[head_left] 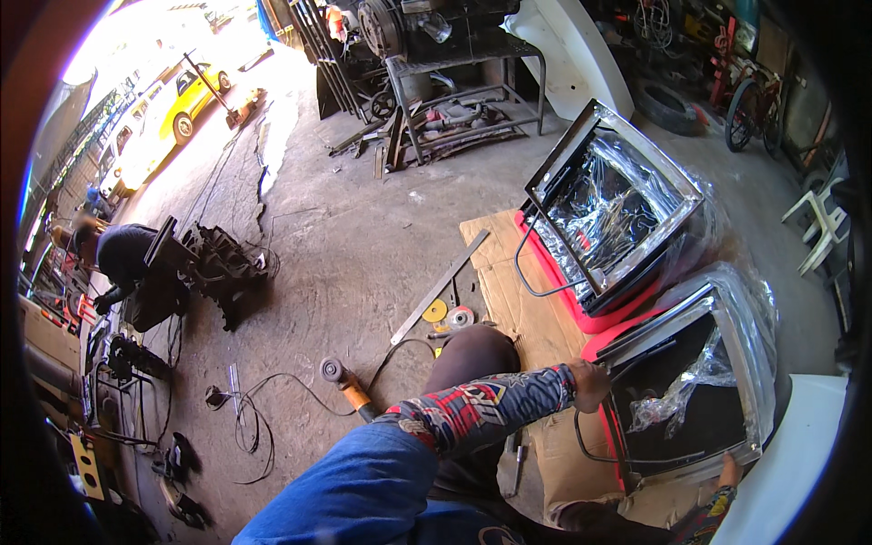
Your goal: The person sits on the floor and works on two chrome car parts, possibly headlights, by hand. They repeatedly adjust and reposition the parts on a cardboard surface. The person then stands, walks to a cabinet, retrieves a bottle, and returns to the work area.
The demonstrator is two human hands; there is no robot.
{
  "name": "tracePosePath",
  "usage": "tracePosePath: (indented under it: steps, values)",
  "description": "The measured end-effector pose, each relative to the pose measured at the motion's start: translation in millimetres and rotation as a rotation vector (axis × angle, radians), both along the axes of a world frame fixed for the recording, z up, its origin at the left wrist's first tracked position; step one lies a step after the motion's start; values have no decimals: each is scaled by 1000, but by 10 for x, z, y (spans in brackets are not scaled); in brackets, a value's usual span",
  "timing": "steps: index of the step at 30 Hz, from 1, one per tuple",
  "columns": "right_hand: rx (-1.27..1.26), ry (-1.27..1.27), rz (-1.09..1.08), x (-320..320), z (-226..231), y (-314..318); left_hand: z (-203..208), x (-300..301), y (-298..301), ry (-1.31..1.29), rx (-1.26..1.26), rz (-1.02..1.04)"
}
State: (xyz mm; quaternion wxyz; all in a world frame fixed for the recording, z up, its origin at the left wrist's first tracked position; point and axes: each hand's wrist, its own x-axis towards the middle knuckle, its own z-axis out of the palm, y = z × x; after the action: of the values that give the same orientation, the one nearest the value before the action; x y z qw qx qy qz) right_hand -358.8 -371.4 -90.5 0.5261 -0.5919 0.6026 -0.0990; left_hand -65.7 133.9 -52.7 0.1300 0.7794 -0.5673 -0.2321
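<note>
Grasp is partly hidden: the left hand (590, 386) curls at the left corner of the near panel (699, 422), the right hand (729, 471) touches its near right corner; firmness cannot be told. On cardboard (556, 445) at right, it looks heavy, best held by its stiff metal frame (739, 377), not the slippery film (650, 413).

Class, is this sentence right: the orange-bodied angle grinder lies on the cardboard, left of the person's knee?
Wrong surface: the head view shows the angle grinder on the concrete floor, not the cardboard. It does lie left of the knee.
</note>
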Motion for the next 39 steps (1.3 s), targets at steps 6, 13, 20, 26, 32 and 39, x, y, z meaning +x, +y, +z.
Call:
tracePosePath:
  steps: [6, 13, 20, 26, 32, 39]
  values:
    - [20, 2, -39, -68, -49, -49, 39, 33, -27, 24, 65, -35]
    - [38, -2, -68, -170, -186, -176, 79, 30, -33, 24, 89, -20]
    - [18, 6, -32, -120, -239, -175, 73, 37, -47, 12, 104, -20]
    - [-167, 46, 114, -121, -280, -114, 16, 7, 76, 57, -72, 74]
    - [-554, 398, 467, -63, 58, 269, 357, -22, 114, 63, 50, 78]
    - [-356, 136, 143, 193, 511, 940, 515, -49, 117, 47, 39, 90]
